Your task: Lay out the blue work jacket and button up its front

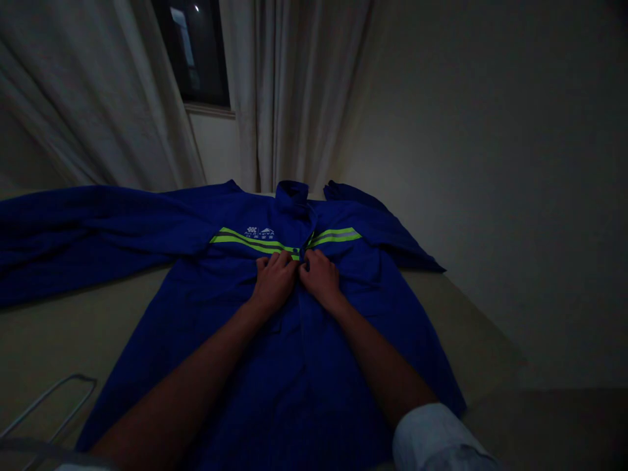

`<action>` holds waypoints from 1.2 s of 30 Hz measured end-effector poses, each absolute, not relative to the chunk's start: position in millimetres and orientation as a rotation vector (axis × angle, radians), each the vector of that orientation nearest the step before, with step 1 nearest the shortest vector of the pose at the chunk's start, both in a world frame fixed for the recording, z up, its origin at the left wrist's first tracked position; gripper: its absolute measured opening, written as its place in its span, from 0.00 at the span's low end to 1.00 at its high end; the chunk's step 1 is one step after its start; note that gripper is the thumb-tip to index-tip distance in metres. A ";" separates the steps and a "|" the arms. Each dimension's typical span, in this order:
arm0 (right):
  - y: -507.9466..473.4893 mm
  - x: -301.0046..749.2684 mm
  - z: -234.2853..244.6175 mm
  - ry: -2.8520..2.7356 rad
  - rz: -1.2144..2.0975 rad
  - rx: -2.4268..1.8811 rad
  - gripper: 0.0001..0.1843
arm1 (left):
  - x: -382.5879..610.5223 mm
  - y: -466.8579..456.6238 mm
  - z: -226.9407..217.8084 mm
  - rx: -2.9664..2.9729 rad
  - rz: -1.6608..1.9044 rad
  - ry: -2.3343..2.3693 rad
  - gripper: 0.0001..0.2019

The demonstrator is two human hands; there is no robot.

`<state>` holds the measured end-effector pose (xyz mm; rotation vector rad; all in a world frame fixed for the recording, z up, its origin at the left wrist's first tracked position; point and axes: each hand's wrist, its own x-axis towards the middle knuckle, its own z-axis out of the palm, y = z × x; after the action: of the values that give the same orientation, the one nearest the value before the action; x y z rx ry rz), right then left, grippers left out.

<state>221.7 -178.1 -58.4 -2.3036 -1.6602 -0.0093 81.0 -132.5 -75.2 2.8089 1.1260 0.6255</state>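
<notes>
**Q:** State of the hands?

**A:** Left hand (273,282) and right hand (321,278) closed, just beside each other, both gripping the jacket (314,392) at its front opening.

**Q:** Jacket position?

**A:** Flat on a beige surface (73,327), collar at 12 o'clock, one sleeve out to 9 o'clock. Wire hanger (53,405) at 7 o'clock.

The whole view is dim, with darkness gathering toward every corner. The only hard highlight is a small white spot in the dark window (196,8), perhaps a reflected lamp. Soft light falls on the pale wall (471,196) and the curtains (275,91), which lean inward from wide-lens distortion. The blue jacket (294,347) sinks into murk and soft detail, its reflective stripes (255,242) the one vivid glow, while the forearms (181,386) fall nearly to silhouette.
</notes>
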 end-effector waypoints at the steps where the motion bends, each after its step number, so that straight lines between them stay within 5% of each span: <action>1: -178.3 222.9 -57.2 -1.672 0.003 -2.293 0.07 | 81.0 -132.5 -75.0 2.802 0.625 1.134 0.11; 17: -173.3 259.5 -85.2 -1.740 0.427 -1.449 0.03 | 78.4 -114.7 -83.9 2.524 0.615 1.080 0.16; 36: -179.1 258.6 -87.8 -1.671 0.240 -1.556 0.04 | 76.8 -116.5 -82.9 2.698 0.466 1.050 0.12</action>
<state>258.6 -179.1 -87.8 -1.5558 -1.6711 0.2398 76.8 -116.5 -82.9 2.6983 1.0501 0.4665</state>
